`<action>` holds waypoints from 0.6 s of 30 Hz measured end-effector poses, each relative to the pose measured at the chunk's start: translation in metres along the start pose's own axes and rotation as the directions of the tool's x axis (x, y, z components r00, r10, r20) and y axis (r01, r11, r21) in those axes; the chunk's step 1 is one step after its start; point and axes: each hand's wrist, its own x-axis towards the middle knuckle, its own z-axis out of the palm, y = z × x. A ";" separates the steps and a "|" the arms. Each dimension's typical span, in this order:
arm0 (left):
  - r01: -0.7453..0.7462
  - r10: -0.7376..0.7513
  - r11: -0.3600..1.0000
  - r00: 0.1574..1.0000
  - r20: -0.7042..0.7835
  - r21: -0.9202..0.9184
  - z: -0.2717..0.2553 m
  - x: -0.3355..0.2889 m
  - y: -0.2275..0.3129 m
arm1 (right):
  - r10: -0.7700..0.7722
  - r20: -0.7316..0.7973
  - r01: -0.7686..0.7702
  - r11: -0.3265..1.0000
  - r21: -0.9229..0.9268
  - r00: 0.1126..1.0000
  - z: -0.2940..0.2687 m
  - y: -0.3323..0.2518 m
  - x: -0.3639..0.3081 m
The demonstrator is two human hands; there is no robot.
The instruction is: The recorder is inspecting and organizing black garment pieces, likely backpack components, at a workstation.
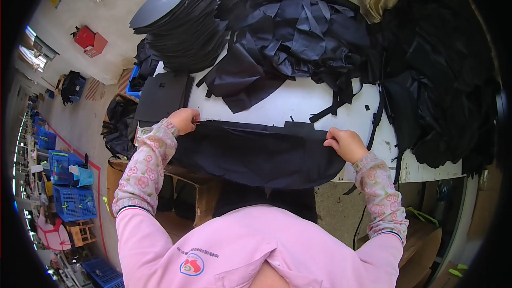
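While the white table bears a crumpled heap of black fabric at its far side, the black cloth piece lies across the near edge, its upper border stretched from side to side. The left hand and right hand each pinch one end, thumb against fingers; even tension and a level border would best keep creases away from the small dark tab.

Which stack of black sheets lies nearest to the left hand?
The low stack, just beyond the left hand; the taller stacks stand farther back.
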 end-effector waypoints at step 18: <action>0.116 -0.035 0.766 0.990 0.140 -0.633 -0.053 -0.054 -0.055 | -0.438 0.186 0.473 0.843 -0.255 0.880 0.075 -0.042 -0.007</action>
